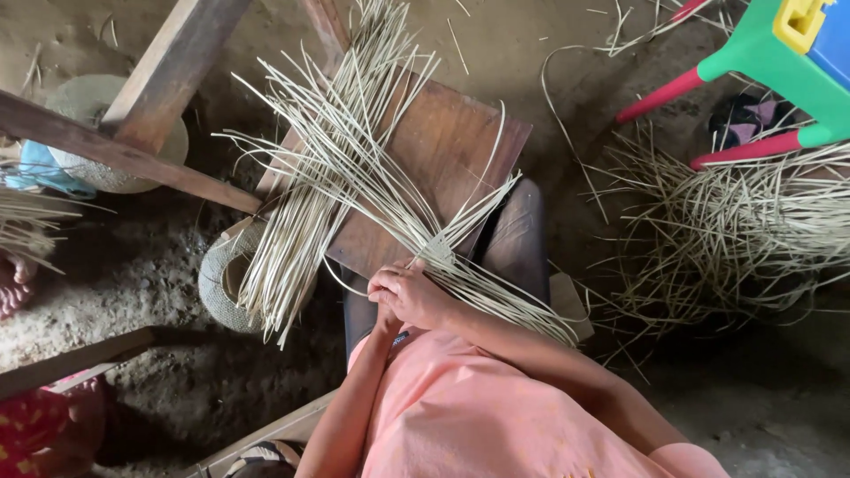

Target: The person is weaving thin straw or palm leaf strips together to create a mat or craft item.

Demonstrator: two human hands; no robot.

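— Where are the strips?
— On the wooden board [443,150] across my lap—dirt floor [159,265] around. My right hand [412,296] pinches the crossing straw strips [354,168]; my left hand is hidden, can't tell.

Both hands meet just below the frame's centre — the left hand [390,288] at about 9 o'clock of the right hand [423,299], the two pressed together with fingers curled inward. The left forearm rises from 7 o'clock, bare below a pink sleeve; the right forearm runs in from 4 o'clock, elbow bent. Knuckles face up — how tightly either hand closes is not clear.
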